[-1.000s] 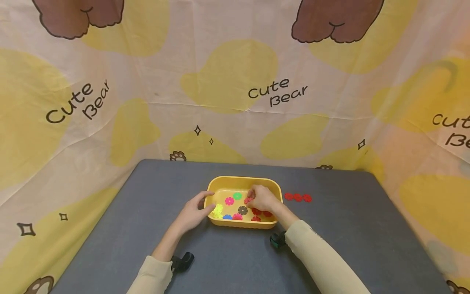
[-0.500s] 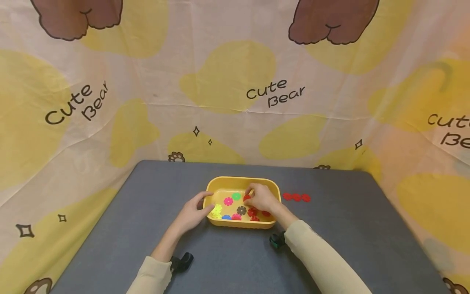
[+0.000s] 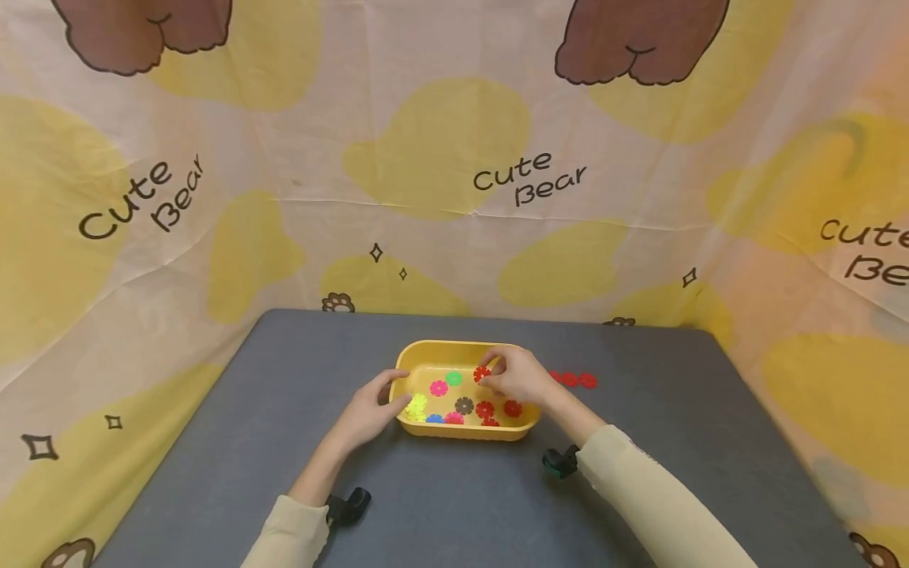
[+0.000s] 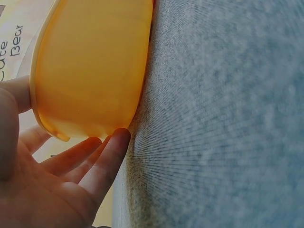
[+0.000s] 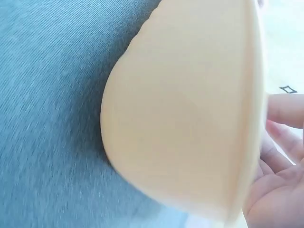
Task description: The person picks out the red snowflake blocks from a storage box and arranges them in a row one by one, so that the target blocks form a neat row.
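Observation:
A yellow plastic basin [image 3: 465, 432] stands on the table with several notched snowflake building discs inside. My left hand [image 3: 371, 412] holds its left end; in the left wrist view the thumb lies at the rim and the fingers [image 4: 107, 161] rest on the outer wall. Over the basin's right half, my right hand [image 3: 521, 377] pinches a red snowflake disc [image 3: 482, 374] between thumb and fingertips. Below it lie more red discs [image 3: 513, 408] and a dark grey disc [image 3: 464, 405]. In the right wrist view the basin's wall [image 5: 185, 109] hides the fingertips and the disc.
A row of red discs [image 3: 570, 379] lies on the grey table [image 3: 639, 442] right of the basin, partly behind my right hand. Inside the basin are also green [image 3: 453, 379], pink [image 3: 439, 388], yellow and blue discs. A patterned cloth [image 3: 426, 158] hangs around the table.
My right hand has moved a little right and up from the basin's middle, with the red disc now plainly showing in its fingertips. The left hand keeps its place on the basin.

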### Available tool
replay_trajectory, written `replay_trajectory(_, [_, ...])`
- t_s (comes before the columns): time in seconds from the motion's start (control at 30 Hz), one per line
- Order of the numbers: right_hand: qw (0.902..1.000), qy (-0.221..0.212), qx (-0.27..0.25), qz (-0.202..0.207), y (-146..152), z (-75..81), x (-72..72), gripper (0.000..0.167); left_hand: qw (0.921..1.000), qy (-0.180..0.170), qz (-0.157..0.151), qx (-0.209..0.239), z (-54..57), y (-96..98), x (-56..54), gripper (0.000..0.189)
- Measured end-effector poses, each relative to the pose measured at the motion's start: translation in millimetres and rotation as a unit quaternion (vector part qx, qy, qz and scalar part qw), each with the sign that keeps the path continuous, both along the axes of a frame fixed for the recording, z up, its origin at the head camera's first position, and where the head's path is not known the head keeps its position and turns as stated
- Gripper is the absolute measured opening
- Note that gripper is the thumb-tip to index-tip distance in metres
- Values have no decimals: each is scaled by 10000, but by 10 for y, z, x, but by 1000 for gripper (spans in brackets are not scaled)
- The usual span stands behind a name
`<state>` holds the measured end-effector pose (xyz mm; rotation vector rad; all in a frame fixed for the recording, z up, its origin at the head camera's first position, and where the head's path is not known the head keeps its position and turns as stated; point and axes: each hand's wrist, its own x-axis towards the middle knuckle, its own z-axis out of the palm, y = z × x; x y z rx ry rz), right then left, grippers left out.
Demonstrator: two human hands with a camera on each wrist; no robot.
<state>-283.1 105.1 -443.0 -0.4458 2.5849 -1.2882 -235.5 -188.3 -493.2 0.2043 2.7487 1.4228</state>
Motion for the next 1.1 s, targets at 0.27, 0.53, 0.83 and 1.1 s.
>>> replay_trajectory(0.27, [9993, -88, -351, 18, 268, 60, 73, 30, 10000, -30, -7, 13, -10, -4, -4, 49])
replay_trajectory(0.53, [9991, 21, -419, -93, 624, 76, 158, 32, 10000, -5, -35, 33, 9, -3, 5, 49])
replay_trajectory(0.83, [9977, 225, -482, -427, 1053, 11, 191, 34, 10000, 34, -79, 3, 7, -14, 1, 49])
replay_trajectory(1.1, [9949, 357, -491, -810, 1409, -38, 153, 38, 10000, 37, -87, 14, -2, -16, -8, 49])
